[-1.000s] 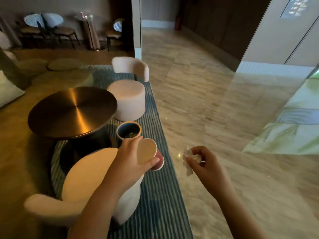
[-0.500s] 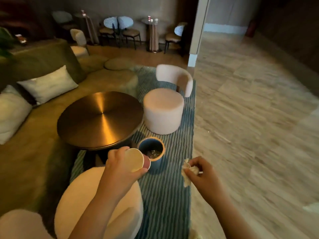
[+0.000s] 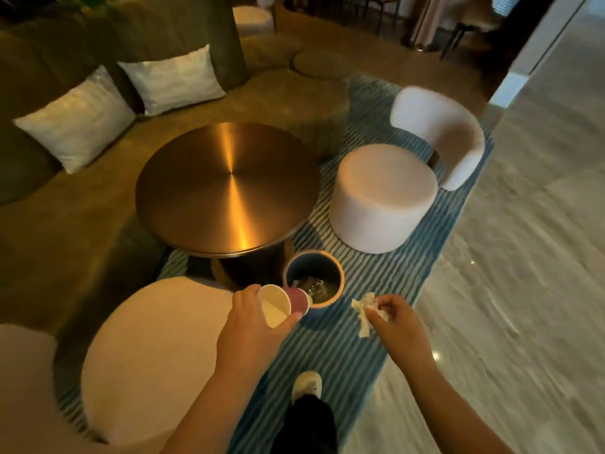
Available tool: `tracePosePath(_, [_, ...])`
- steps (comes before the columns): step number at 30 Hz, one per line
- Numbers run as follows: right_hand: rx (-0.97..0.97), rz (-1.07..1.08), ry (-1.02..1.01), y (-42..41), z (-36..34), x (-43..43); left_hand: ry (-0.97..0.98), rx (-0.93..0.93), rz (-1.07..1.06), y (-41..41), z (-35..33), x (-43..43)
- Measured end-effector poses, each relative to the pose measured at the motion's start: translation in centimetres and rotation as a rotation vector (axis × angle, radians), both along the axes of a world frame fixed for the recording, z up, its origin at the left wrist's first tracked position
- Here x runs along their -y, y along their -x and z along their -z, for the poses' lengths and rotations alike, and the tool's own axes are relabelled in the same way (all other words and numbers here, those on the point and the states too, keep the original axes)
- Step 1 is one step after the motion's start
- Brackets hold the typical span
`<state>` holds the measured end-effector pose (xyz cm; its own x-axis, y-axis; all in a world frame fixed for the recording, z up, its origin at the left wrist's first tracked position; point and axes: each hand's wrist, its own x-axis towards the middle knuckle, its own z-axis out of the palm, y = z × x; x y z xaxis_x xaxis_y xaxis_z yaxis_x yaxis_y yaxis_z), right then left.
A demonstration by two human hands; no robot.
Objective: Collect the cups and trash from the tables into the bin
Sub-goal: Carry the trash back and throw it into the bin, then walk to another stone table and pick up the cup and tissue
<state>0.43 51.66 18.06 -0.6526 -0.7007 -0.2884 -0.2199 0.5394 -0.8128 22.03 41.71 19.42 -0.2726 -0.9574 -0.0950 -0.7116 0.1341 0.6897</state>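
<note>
My left hand [image 3: 252, 326] is wrapped tight around two paper cups [image 3: 283, 304]. One is cream colored, and a pink one sits tucked behind it. The cups are tipped on their side, with the open mouths pointing back at me. They hang just above the near left rim of the bin [image 3: 337, 291].

My right hand [image 3: 394, 322] is pinched shut on a crumpled white napkin [image 3: 365, 311]. A bit of the napkin sticks out of my fingers and dangles down. It is just to the right of the bin, over the rug, not touching the bin.

The bin is small, round and blue. It stands on the striped blue rug [image 3: 347, 348], near the rug's middle. Something dark and shiny is down inside it, but I cannot tell what it is.

Right behind the bin is a round gold table [image 3: 226, 188]. Its front edge reaches close to the bin. A round pale stool [image 3: 381, 198] stands at the rug's far right side. Another pale stool [image 3: 147, 352] is at the rug's near left side, under my left arm. My shoe [image 3: 306, 385] is on the rug's near edge. Two white pillows [image 3: 124, 99] rest on the sofa past the table.
</note>
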Motion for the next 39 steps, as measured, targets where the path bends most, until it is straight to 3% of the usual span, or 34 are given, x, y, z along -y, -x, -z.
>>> tracePosePath(11, [0.054, -0.019, -0.075, 7.1, 24.4, 16.2, -0.086, 0.157, -0.016, 11.4, 24.5, 12.4])
tracePosePath(18, [0.094, 0.007, -0.168, 10.1, 27.8, 21.8, -0.344, 0.203, 0.093, 15.3, 29.4, 17.3])
tracePosePath(22, [0.031, -0.056, -0.137, 11.6, 22.1, 21.7, -0.307, 0.259, 0.231, 13.9, 24.2, 17.2])
tracePosePath(27, [-0.048, -0.111, 0.015, 14.2, 9.3, 23.2, 0.038, 0.068, 0.291, 16.0, 10.4, 19.8])
tracePosePath(32, [-0.222, -0.113, 0.185, 18.7, -3.8, 24.3, 0.335, 0.068, 0.406, 22.3, -3.4, 23.6])
tracePosePath(39, [-0.407, 0.036, 0.375, 29.0, -16.8, 22.6, 0.515, -0.011, 0.549, 35.6, -15.6, 24.5])
